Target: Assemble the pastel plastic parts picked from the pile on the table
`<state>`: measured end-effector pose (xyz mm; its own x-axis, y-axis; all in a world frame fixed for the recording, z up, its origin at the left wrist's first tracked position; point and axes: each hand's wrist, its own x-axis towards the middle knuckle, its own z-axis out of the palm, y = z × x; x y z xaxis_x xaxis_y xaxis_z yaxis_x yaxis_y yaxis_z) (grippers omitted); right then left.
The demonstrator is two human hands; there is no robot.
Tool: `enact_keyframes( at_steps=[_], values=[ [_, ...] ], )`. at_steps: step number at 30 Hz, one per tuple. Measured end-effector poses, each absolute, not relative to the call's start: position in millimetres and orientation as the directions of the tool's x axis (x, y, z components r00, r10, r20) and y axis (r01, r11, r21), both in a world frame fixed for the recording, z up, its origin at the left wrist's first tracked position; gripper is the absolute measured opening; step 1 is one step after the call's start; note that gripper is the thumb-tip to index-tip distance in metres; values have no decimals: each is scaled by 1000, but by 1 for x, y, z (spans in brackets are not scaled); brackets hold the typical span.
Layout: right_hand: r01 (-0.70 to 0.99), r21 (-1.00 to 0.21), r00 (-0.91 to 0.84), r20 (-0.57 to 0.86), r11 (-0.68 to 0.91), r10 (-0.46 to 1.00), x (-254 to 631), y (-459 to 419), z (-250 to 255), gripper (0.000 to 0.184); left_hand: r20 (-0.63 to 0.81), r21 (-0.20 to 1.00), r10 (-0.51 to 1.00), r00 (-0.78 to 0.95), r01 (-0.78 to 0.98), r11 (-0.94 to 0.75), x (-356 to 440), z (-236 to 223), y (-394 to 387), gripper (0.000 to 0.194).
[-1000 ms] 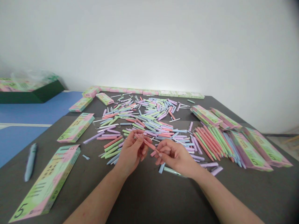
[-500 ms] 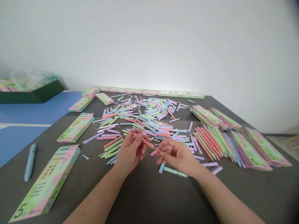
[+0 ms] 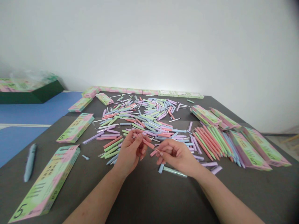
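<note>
A coral pen barrel slants between my two hands over the dark table. The fingers of my left hand are closed round its upper end. At the lower end, my right hand pinches the tip between thumb and forefinger; whether that tip is a separate piece I cannot tell. Just under the right hand lie a short blue pen part and a clear-and-green pen part. Beyond both hands spreads a loose pile of pastel pen parts.
Assembled-looking pens lie in a row at right, beside printed boxes. More boxes line the left side and the back edge. A blue pen lies at far left. A green tray holds boxes on the blue table.
</note>
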<state>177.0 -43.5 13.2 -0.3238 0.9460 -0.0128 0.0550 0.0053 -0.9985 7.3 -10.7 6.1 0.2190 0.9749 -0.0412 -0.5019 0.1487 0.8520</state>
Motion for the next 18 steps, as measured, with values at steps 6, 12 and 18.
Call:
enact_keyframes(
  at_steps=[6, 12, 18],
  values=[
    [36, -999, -320, -22, -11, 947, 176, -44, 11, 20, -45, 850, 967, 250, -499, 168, 9, 6, -12, 23],
    [55, -998, -322, -31, -14, 946, 177, -44, 13, 18, -54, 849, 965, 256, -497, 179, 9, 5, -12, 21],
    [72, -997, -314, -42, -21, 948, 177, -44, 13, 15, -55, 845, 968, 246, -506, 176, 8, 4, -10, 21]
  ],
)
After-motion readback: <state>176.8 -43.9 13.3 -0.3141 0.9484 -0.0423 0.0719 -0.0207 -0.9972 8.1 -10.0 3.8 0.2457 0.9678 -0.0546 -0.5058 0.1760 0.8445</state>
